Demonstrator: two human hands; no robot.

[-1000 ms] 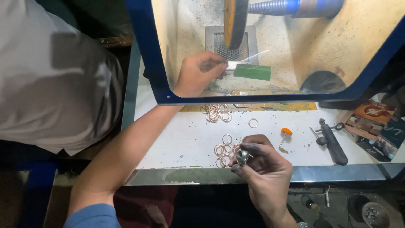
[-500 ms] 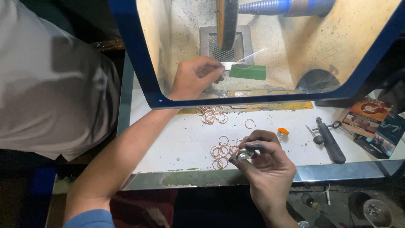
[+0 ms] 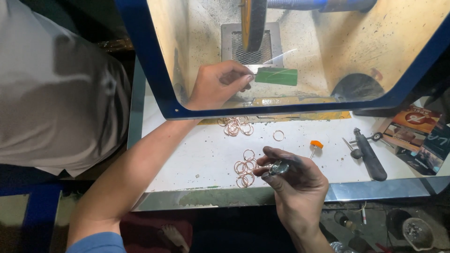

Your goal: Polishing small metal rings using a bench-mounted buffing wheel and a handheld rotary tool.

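White bench (image 3: pixel 201 154), rings (image 3: pixel 244 167) just left of the right hand (image 3: pixel 293 180), which pinched a small metal piece (image 3: pixel 279 167), details unclear. Left hand (image 3: pixel 218 84) behind the hood's window (image 3: pixel 300 51) was closed; contents indistinct.

The white bench top (image 3: pixel 197 154) lies open on its left part, between the forearm and the near metal edge. Mid-bench, two clusters of copper rings (image 3: pixel 234 126) (image 3: pixel 244 167) and a lone ring (image 3: pixel 278 135) crowd the way. To the right, an orange-headed pin (image 3: pixel 317 145) and a black-handled tool (image 3: pixel 370 155) block the surface — bare patches run between them. Inside the blue-framed hood (image 3: pixel 154 79) the polishing wheel (image 3: pixel 253 23) hangs mid-opening, the left hand (image 3: pixel 218 84) and a green block (image 3: pixel 276 76) beneath it; room to the wheel's right looks free, though glare blurs it.
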